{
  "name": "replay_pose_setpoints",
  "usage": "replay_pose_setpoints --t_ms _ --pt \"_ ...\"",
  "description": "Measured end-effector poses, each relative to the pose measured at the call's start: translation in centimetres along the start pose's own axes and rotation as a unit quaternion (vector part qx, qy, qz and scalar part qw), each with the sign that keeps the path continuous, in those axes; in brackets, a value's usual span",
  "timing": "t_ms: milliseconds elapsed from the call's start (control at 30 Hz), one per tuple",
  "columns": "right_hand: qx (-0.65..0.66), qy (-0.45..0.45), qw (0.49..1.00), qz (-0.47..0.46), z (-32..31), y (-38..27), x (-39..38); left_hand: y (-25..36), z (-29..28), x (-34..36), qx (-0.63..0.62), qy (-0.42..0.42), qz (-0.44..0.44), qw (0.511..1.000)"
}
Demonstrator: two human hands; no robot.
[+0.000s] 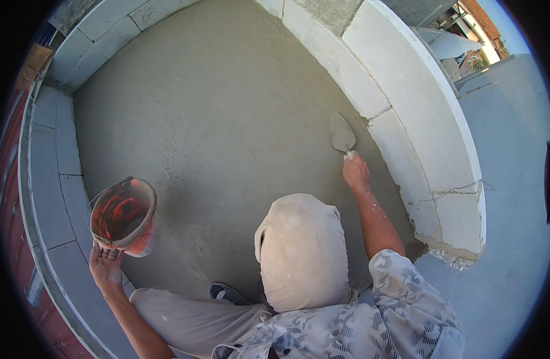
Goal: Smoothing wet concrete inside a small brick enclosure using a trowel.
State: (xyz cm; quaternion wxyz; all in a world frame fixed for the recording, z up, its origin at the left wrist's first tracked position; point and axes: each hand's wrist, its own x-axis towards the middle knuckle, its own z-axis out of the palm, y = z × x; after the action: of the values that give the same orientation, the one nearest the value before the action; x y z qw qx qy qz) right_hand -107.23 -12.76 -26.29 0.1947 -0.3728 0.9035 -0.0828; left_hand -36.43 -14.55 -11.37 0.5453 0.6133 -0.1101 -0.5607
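My right hand (355, 170) is closed round the handle of a pointed trowel (342, 131). Its mortar-coated blade lies at or just above the grey mortar floor (227, 107), close to the foot of the right-hand block wall. At the left, my left hand (106, 269) grips the near side of a mortar-crusted bucket (142, 241), fingers curled at the rim. The bucket is tipped toward me, and its reddish inside shows through grey smears. It hangs beside the left wall; whether its base touches the floor I cannot tell.
Pale block walls curve along the left (50, 179) and right (394, 78). A thin wire (454, 190) sticks out of the right wall. Beige trousers (191, 317) and a dark shoe (227, 293) are low in view. Red roof sheeting (17, 239) lies beyond the left wall.
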Motion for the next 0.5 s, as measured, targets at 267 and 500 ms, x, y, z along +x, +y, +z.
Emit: replay_pose_setpoints --t_ms 267,500 --pt "0.052 -0.263 0.932 -0.244 7.0 -7.4 -7.8 -0.3 -3.7 2.8 0.006 -0.045 0.041 0.998" --pt "-0.006 -0.001 1.0 -0.001 0.9 -2.1 3.0 -0.1 1.8 -0.9 -0.009 0.013 0.026 1.0"
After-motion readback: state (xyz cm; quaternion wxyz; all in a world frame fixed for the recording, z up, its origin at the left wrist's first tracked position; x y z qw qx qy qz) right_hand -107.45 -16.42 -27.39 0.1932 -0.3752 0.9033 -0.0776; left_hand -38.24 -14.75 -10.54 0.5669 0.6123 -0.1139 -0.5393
